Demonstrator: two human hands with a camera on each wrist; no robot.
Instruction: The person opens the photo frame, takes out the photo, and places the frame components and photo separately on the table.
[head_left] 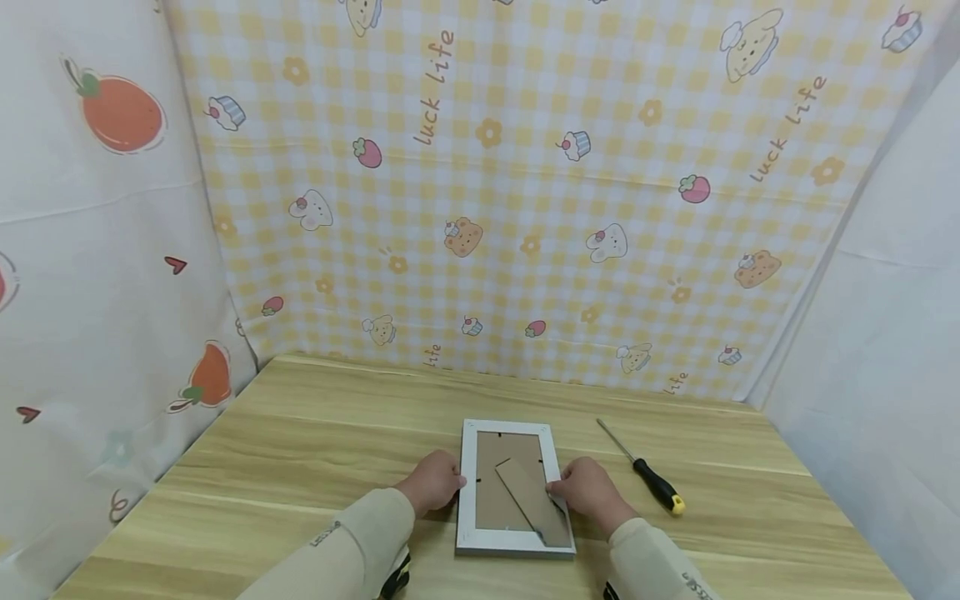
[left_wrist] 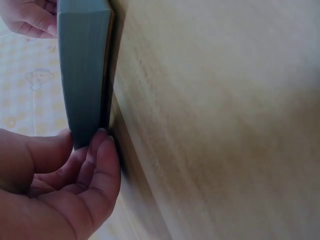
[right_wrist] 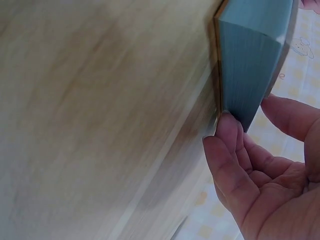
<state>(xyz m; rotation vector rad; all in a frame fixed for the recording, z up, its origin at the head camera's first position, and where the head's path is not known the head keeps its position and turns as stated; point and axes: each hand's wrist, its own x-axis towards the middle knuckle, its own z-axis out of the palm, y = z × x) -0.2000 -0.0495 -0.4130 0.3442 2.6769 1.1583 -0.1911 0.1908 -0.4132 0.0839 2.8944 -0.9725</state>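
Note:
A picture frame point(head_left: 507, 540) with a white rim is back side up at the front of the table, its brown backing board point(head_left: 489, 500) facing me. A slanted brown stand leg point(head_left: 527, 497) lies across that board. My left hand point(head_left: 433, 482) grips the frame's left side and my right hand point(head_left: 592, 487) its right side. In the left wrist view, thumb and curled fingers of the left hand point(left_wrist: 60, 185) pinch the frame's bluish-grey edge point(left_wrist: 85, 75). The right wrist view shows the right hand point(right_wrist: 270, 180) pinching the opposite edge point(right_wrist: 247, 70), fingertips at its underside.
A screwdriver point(head_left: 656, 486) with a black and yellow handle lies on the wood-grain table point(head_left: 360, 417), right of the frame. A yellow checked cloth point(head_left: 525, 275) hangs behind the table, and pale cloths point(head_left: 97, 275) hang at both sides.

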